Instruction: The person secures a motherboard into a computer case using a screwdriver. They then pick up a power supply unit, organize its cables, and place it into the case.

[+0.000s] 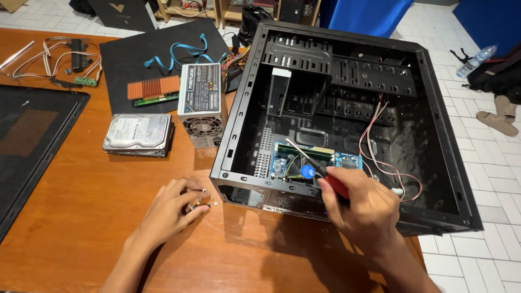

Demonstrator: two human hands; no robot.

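While grasped: screwdriver (320,165) inside right grip (361,203).

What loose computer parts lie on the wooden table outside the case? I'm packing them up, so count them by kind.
Silver hard drive: 1
Grey boxy power supply: 1
Copper finned heatsink on green board: 1
Blue flat data cable: 1
Black mesh side panel: 1
Small silver screws by the left hand: about 4, too small to be sure
Total: about 9

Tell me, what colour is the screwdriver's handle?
Red, with a black part; the right hand grips the screwdriver. Shown in the head view.
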